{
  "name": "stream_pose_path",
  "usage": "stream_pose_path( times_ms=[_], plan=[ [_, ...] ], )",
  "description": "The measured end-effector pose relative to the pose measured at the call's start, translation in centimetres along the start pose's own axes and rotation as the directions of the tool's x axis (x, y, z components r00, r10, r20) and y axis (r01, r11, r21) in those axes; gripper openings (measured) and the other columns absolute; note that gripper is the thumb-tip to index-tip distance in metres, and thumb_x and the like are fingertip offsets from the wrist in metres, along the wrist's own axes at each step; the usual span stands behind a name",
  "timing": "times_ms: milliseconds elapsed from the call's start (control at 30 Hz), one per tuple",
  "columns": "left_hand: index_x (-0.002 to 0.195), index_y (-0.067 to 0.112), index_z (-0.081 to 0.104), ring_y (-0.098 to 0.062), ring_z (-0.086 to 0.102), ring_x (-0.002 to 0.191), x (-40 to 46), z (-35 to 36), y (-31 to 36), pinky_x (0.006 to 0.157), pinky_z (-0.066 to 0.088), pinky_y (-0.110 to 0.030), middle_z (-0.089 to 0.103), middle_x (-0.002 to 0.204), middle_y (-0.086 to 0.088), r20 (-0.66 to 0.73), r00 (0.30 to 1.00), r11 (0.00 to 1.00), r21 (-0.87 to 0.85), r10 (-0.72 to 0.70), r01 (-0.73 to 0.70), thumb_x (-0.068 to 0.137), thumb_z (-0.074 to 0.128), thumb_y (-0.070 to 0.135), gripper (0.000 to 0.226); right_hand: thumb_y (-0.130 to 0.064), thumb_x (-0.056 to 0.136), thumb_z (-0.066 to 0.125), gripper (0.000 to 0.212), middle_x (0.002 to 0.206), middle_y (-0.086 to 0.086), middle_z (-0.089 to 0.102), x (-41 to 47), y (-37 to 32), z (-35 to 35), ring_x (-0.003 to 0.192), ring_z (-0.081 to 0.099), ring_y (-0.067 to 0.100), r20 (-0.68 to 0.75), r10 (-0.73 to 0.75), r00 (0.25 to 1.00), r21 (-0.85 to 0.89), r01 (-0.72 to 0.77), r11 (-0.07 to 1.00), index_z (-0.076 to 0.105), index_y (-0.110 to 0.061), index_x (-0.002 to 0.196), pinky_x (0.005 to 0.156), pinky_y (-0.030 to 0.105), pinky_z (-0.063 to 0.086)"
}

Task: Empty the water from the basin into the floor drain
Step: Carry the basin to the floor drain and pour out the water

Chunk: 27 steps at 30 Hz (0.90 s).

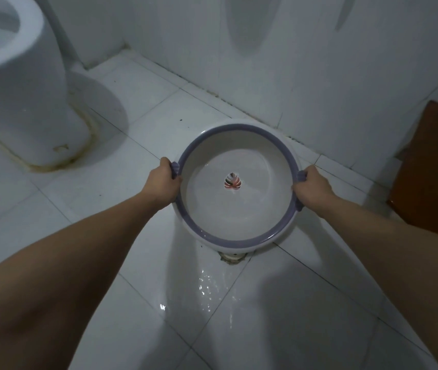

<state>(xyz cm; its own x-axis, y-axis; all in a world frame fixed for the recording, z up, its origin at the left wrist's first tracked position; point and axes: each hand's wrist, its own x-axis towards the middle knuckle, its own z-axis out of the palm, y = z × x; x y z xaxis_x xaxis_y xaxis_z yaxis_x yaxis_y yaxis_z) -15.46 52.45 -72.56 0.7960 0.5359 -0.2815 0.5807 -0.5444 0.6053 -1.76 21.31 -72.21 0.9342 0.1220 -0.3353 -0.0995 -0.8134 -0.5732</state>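
1. I see a floor of glossy white square tiles [138,92] filling most of the view, meeting a white tiled wall [306,62] along a dark, grimy grout line.
2. At upper left stands a white ceramic toilet [26,84], with yellowish staining around its base where it meets the floor.
3. At the right edge, a brown wooden panel [431,169] shows, cut off by the frame; I cannot tell what it belongs to.
4. The round white plastic basin with a purple rim [212,237] is held above the floor near the wall, its mouth turned toward me. I can read no brand or writing on it; the only marking is a small red-and-dark leaf-shaped motif [232,182] at the middle of its bottom.
5. Both bare forearms reach forward, nearly straight. The left hand [163,182] is closed around the purple handle on the basin's left side, fingers curled over the rim.
6. The right hand [311,190] is closed around the matching handle on the right side, thumb on the inner edge.
7. A wet, glistening patch [207,287] lies on the tiles just in front of the basin.
8. The small floor drain [232,257] peeks out directly beneath the basin's near rim, its surround chipped and dirty.
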Motion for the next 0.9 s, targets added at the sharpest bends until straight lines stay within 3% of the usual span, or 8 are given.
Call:
stream_pose_path(
  times_ms=[100, 200, 400, 567, 700, 900],
  plan=[
    [0.116, 0.01, 0.043, -0.036, 0.064, 0.091, 0.0, -0.1, -0.2, 0.076, 0.06, -0.05, 0.06, 0.109, -0.018, -0.007, 1.0, 1.0, 0.001, 0.003, -0.003, 0.099, 0.05, 0.018, 0.02, -0.007, 0.092, 0.05, 0.028, 0.104, 0.014, 0.053, 0.1, -0.3, 0.0, 0.088, 0.054, 0.029, -0.003, -0.007, 1.0, -0.018, 0.007, 1.0, 0.046, -0.005, 0.12, 0.067, 0.031, 0.044],
    [0.118, 0.01, 0.043, -0.036, 0.065, 0.092, 0.1, -0.1, -0.3, 0.076, 0.06, -0.051, 0.061, 0.11, -0.018, -0.014, 1.0, 1.0, -0.017, -0.001, 0.001, 0.1, 0.051, 0.018, 0.021, -0.007, 0.092, 0.05, 0.027, 0.103, 0.014, 0.052, 0.2, -0.7, -0.1, 0.086, 0.052, 0.028, -0.008, -0.022, 1.0, -0.026, 0.022, 0.999, 0.046, -0.005, 0.119, 0.054, 0.028, 0.036],
    [0.112, 0.016, 0.041, -0.034, 0.065, 0.091, 0.1, 0.1, -0.3, 0.078, 0.06, -0.05, 0.061, 0.108, -0.015, -0.007, 1.0, 1.0, -0.017, 0.014, -0.014, 0.101, 0.05, 0.019, 0.015, -0.008, 0.092, 0.05, 0.027, 0.1, 0.013, 0.053, 0.2, -0.1, 0.2, 0.08, 0.052, 0.026, -0.028, -0.025, 0.999, -0.026, 0.025, 0.999, 0.045, -0.006, 0.118, 0.051, 0.026, 0.035],
    [0.114, 0.013, 0.042, -0.034, 0.064, 0.091, 0.1, 0.4, 0.0, 0.078, 0.06, -0.05, 0.059, 0.106, -0.014, -0.01, 0.999, 0.999, -0.025, 0.034, -0.034, 0.1, 0.05, 0.019, 0.018, -0.011, 0.094, 0.05, 0.025, 0.101, 0.013, 0.052, 0.4, 0.3, 0.1, 0.086, 0.053, 0.028, -0.056, -0.024, 0.998, -0.007, 0.024, 1.0, 0.045, -0.008, 0.119, 0.068, 0.032, 0.04],
    [0.112, 0.016, 0.04, -0.033, 0.063, 0.091, 0.1, 0.5, 0.1, 0.079, 0.06, -0.047, 0.059, 0.107, -0.013, -0.001, 0.999, 0.999, -0.031, 0.038, -0.038, 0.101, 0.05, 0.018, 0.015, -0.01, 0.093, 0.05, 0.022, 0.102, 0.013, 0.053, 0.2, 0.4, 0.0, 0.087, 0.054, 0.029, -0.053, -0.015, 0.998, 0.007, 0.015, 1.0, 0.044, -0.011, 0.114, 0.068, 0.032, 0.041],
    [0.106, 0.018, 0.04, -0.028, 0.062, 0.085, 0.0, 1.0, 0.0, 0.058, 0.053, -0.031, 0.056, 0.1, -0.007, -0.033, 0.997, 0.996, -0.057, 0.071, -0.073, 0.099, 0.05, 0.017, 0.012, -0.007, 0.09, 0.05, 0.026, 0.102, 0.012, 0.053, 0.0, 0.8, -0.4, 0.086, 0.052, 0.027, -0.069, -0.015, 0.998, 0.03, 0.017, 0.999, 0.046, -0.01, 0.115, 0.064, 0.03, 0.037]
  ],
)
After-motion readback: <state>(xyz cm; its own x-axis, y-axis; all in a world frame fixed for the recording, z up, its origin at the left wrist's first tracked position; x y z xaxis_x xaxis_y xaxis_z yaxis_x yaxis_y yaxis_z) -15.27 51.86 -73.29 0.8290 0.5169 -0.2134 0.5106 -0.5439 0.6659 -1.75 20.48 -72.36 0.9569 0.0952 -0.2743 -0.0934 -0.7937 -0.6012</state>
